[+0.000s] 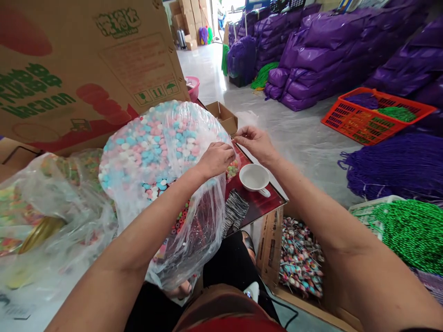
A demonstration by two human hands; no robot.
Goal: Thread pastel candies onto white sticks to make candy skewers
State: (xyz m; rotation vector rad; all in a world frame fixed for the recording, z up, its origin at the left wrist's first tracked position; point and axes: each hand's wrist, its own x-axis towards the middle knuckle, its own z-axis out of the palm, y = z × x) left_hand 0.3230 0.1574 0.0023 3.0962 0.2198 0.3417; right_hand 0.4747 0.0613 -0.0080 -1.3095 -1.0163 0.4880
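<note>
My left hand is closed, its fingers curled at the top of a small clear bag of colourful candies that shows just below them. My right hand is a little to the right, thumb and forefinger pinched together; whatever is between them is too small to name. Under the hands stands a dark red table with a white cup and a pile of thin dark-and-silver strips. Left of the hands, a big clear plastic bag holds pink, blue and white candies.
A printed cardboard box rises at the back left. Lollipops fill a carton by my right leg. An orange basket, purple cord bundles, green strands and stacked purple sacks line the right side. A small open box lies beyond the hands.
</note>
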